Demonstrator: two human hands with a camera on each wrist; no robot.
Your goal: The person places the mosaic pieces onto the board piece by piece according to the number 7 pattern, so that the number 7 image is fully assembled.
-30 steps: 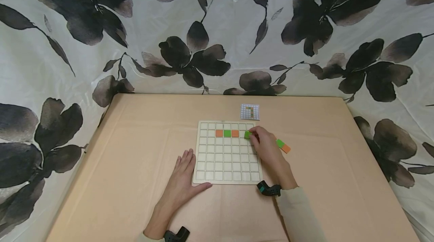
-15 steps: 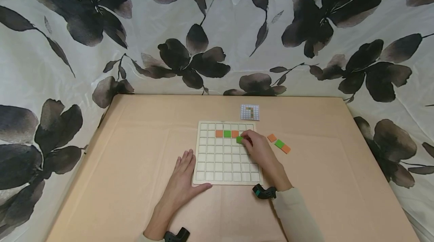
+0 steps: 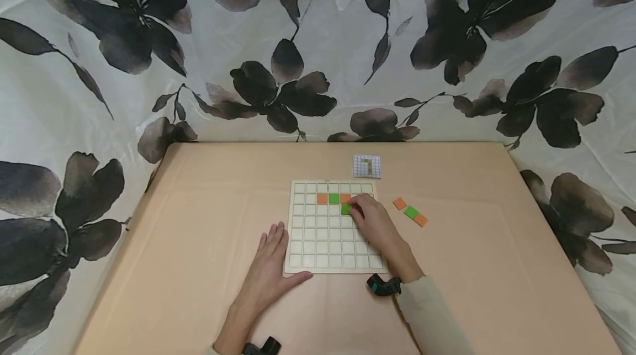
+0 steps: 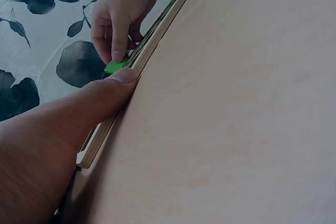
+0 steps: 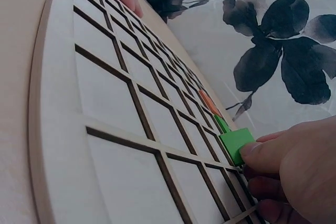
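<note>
A cream grid board [image 3: 322, 247] lies on the table. Along one of its far rows sit an orange tile [image 3: 322, 198], a green tile [image 3: 334, 198] and another orange tile [image 3: 345, 198]. My right hand [image 3: 375, 225] pinches a second green tile [image 3: 345, 210] just below the right-hand orange one. In the right wrist view this pinched green tile [image 5: 236, 144] looks tilted at the grid; whether it touches the board I cannot tell. My left hand [image 3: 268, 261] rests with straight fingers along the board's left edge, its thumb [image 4: 123, 75] against the near edge.
Right of the board lie a loose orange tile [image 3: 399, 204], a green one [image 3: 411, 212] and another orange one [image 3: 420, 219]. A small card [image 3: 366, 166] with a coloured grid pattern lies behind the board. Floral cloth [image 3: 208, 40] hangs beyond the table [image 3: 199, 206].
My right hand has carried the green tile leftward and slightly nearer, from the board's right side to below the right-hand orange tile. The left hand stays in place.
</note>
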